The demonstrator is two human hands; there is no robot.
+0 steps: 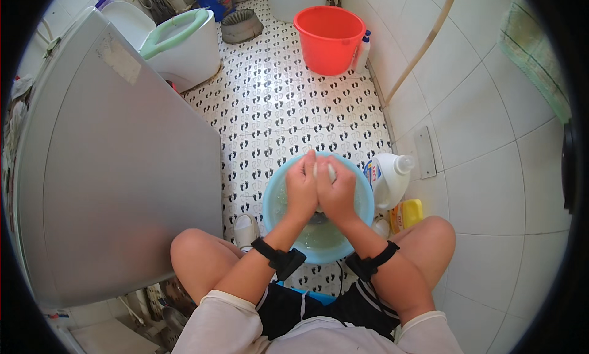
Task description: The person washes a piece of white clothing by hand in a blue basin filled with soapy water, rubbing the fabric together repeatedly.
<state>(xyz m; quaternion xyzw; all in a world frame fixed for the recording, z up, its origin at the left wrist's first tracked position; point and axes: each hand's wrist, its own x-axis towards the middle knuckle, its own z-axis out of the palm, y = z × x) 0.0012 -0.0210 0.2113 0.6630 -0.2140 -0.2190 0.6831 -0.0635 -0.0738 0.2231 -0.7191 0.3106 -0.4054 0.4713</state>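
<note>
My left hand (301,189) and my right hand (338,193) are pressed together over a light blue basin (268,208). Both are closed around a small white item (332,172), which looks like wet cloth. Most of it is hidden by my fingers, so its exact kind is unclear. Cloudy, sudsy water (320,236) fills the basin below, and something dark shows in it just under my wrists. Each forearm wears a black strap with a small box on it.
Right of the basin stand a white jug (390,181) and a yellow bottle (407,214). Farther off are a red bucket (329,41), a white pump bottle (363,50), and a toilet (184,62) with a green seat. A large grey appliance (132,163) bounds the left; tiled wall bounds the right.
</note>
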